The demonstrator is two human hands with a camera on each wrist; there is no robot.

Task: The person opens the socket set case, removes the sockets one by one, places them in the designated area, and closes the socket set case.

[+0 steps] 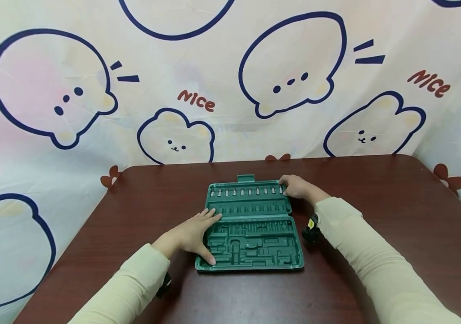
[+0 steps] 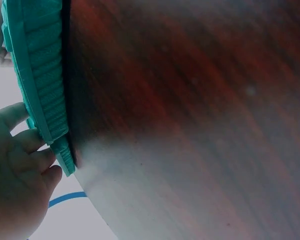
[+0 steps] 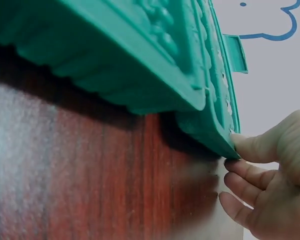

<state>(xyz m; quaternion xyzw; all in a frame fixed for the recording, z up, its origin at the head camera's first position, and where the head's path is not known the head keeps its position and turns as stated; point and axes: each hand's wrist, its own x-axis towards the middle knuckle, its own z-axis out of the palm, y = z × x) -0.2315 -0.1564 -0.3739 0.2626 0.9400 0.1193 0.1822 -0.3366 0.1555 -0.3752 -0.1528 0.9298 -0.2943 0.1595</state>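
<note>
A green plastic tool case point(image 1: 251, 252) lies unfolded on the table, its moulded near half showing shaped recesses. A row of small metal screwdriver bits point(image 1: 242, 192) stands along the far half. My left hand point(image 1: 191, 231) rests on the case's left edge, fingers and thumb spread apart. In the left wrist view, its fingers lie against the ribbed case side point(image 2: 42, 75). At the far right corner, my right hand point(image 1: 296, 186) pinches the rim, thumb above and fingertips below, as the right wrist view shows. The last bit at that corner is partly hidden by the fingers.
The brown table point(image 1: 157, 189) extends around the case on every side. A green latch tab point(image 1: 246, 178) sticks out from the case's far edge. Behind the table hangs a cloth point(image 1: 230, 135) printed with cartoon bears.
</note>
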